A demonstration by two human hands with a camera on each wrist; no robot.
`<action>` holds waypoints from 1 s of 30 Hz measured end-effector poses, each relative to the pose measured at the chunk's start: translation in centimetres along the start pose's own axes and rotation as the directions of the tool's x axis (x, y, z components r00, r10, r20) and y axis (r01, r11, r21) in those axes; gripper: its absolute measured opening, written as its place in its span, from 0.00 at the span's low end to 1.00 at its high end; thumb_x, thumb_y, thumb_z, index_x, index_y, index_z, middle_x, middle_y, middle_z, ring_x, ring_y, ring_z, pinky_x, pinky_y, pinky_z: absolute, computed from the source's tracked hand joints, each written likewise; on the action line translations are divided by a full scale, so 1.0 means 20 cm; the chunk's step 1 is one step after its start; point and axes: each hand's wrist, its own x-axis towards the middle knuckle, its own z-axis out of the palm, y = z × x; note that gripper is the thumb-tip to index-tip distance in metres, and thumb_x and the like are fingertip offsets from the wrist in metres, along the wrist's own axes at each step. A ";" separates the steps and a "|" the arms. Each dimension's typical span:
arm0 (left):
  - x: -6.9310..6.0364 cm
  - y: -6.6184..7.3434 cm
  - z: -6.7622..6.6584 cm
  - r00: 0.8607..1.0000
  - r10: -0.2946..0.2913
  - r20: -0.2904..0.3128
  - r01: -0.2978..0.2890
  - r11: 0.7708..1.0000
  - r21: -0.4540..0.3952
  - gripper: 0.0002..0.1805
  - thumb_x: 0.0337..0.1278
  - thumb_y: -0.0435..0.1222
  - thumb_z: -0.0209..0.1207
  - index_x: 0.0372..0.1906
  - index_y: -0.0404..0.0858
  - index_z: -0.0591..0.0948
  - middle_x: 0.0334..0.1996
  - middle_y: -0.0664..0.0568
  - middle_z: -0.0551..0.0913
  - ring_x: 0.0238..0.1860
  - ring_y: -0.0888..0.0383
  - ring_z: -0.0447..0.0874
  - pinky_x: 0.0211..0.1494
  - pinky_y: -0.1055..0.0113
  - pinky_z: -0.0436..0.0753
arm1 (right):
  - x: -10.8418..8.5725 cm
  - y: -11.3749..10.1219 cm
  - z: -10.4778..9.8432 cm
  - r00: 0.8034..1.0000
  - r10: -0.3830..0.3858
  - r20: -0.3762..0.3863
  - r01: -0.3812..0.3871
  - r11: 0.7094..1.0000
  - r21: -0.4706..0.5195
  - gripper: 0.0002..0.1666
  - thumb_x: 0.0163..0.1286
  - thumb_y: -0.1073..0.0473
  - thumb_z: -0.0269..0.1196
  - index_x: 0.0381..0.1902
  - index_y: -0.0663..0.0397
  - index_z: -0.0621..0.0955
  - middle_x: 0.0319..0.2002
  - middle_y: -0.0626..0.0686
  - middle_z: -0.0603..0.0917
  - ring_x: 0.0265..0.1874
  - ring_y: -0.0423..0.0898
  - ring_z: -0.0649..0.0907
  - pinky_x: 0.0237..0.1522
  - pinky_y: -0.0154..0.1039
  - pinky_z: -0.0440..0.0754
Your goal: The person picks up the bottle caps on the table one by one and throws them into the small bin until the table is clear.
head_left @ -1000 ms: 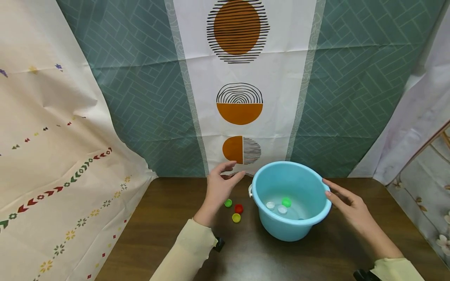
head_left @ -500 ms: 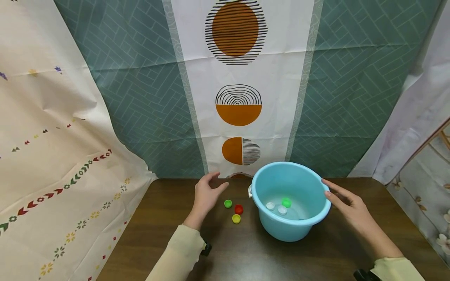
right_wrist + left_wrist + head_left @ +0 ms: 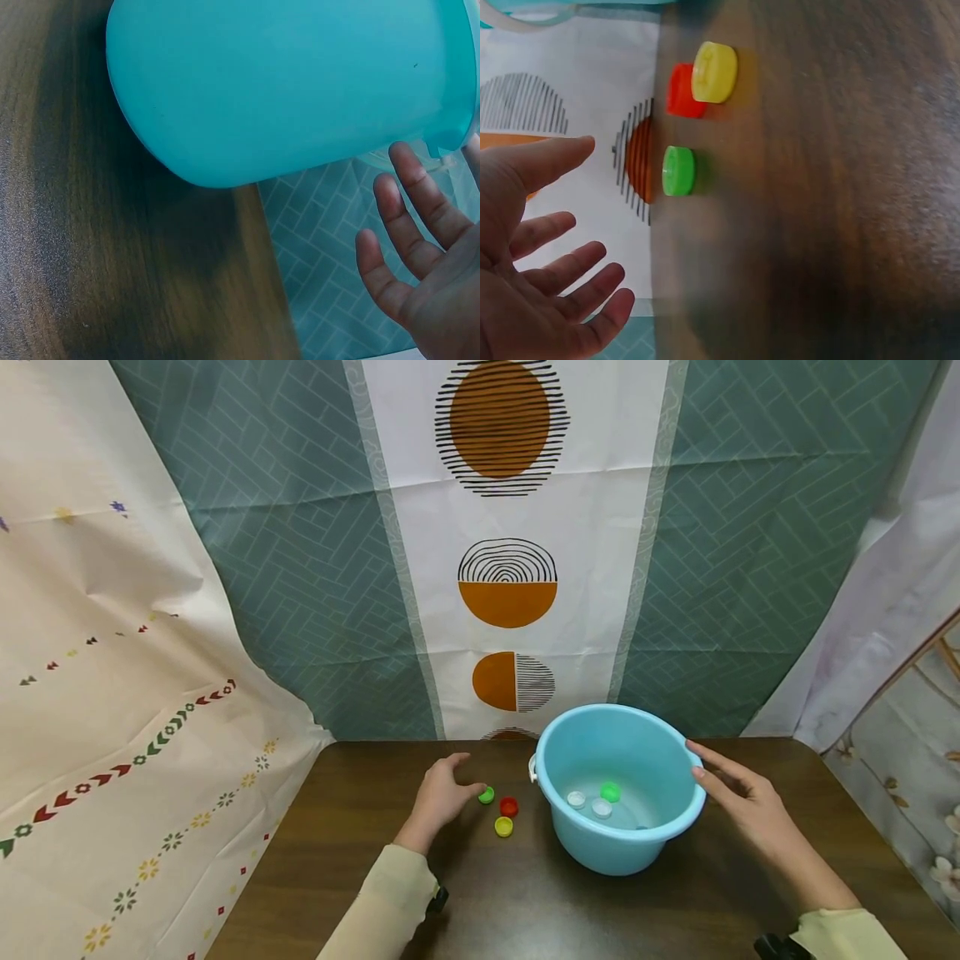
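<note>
My left hand (image 3: 437,800) is just left of a green bottle cap (image 3: 486,795), its thumb held apart from the fingers and nothing between them. Beside that cap lie a red bottle cap (image 3: 508,807) and a yellow bottle cap (image 3: 503,827); the left wrist view has the same green cap (image 3: 679,171) beyond the fingertips. A light blue bucket (image 3: 611,852) stands upright to the right, holding a green cap (image 3: 611,792) and two whitish caps (image 3: 602,808). Fairly straight fingers of my right hand (image 3: 750,797) touch the bucket's right rim; in the right wrist view the other fingers spread beside its wall.
All of this is on a dark wooden table (image 3: 315,860). A green and white patterned cloth (image 3: 337,610) hangs behind the far edge. Cream cloth (image 3: 150,735) hangs at the left. The bucket has a white handle joint (image 3: 533,768) on its left side.
My left hand has moved left from beside the bucket, then down toward the green cap on the table. The right hand stays at the bucket's rim.
</note>
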 end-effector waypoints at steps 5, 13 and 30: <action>0.00 -0.04 0.04 0.998 0.005 0.060 -0.007 1.000 0.021 0.39 0.46 0.41 0.75 0.65 0.37 0.73 0.61 0.40 0.74 0.61 0.41 0.71 0.61 0.45 0.72 | 0.00 0.00 -0.01 1.000 -0.001 -0.005 0.001 1.000 -0.010 0.28 0.75 0.49 0.57 0.71 0.41 0.70 0.59 0.48 0.79 0.47 0.33 0.80 0.42 0.30 0.81; 0.00 -0.07 0.08 0.990 0.029 0.136 -0.037 0.998 0.057 0.38 0.44 0.42 0.75 0.65 0.38 0.75 0.58 0.41 0.76 0.58 0.42 0.72 0.59 0.46 0.74 | -0.01 0.00 0.00 1.000 -0.013 0.006 0.013 1.000 0.009 0.28 0.75 0.50 0.56 0.71 0.42 0.70 0.58 0.49 0.80 0.47 0.35 0.81 0.42 0.32 0.82; 0.01 -0.08 0.14 0.987 0.024 0.156 -0.056 0.976 0.210 0.30 0.39 0.47 0.77 0.52 0.40 0.84 0.48 0.48 0.80 0.54 0.44 0.72 0.52 0.46 0.74 | -0.01 -0.01 0.00 1.000 -0.015 0.004 0.015 0.999 0.030 0.28 0.75 0.50 0.56 0.71 0.42 0.70 0.57 0.53 0.80 0.48 0.35 0.81 0.42 0.31 0.81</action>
